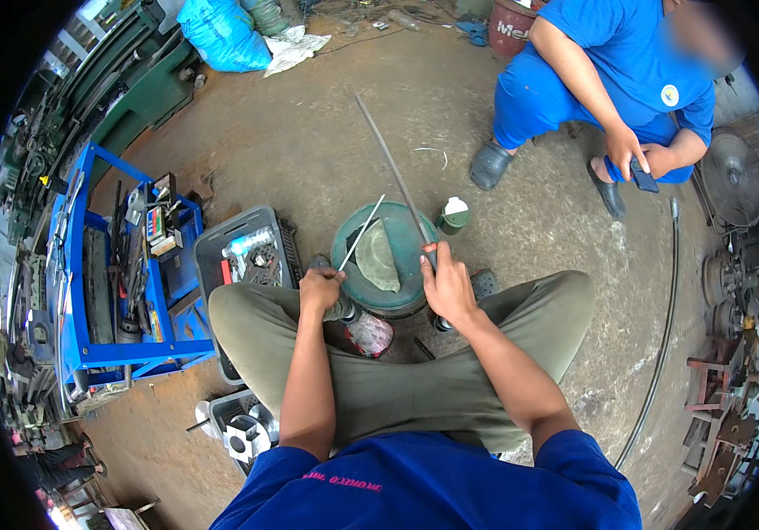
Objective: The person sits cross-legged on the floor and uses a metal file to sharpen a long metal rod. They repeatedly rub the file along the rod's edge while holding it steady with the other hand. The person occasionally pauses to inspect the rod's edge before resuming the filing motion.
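Note:
My right hand (pixel 448 284) is closed round the near end of a long, thin grey metal bar (pixel 394 173), which slants away to the far left. In my left hand (pixel 321 289) is a slim whitish rod (pixel 362 231), pointing up and to the right. Both hands are over the near side of a round green drum-like stand (pixel 353 269) between my knees. On its top lies a folded grey-green cloth (pixel 376 255). Close by its right far side stands a small green can with a white top (pixel 454 215).
Left of me are a grey crate of parts (pixel 239 216) and a blue tool rack (pixel 79 256). A person in blue (pixel 613 62) squats at the far right holding a phone (pixel 643 177). A black hose (pixel 669 300) lies on the floor at right, near a fan (pixel 734 177).

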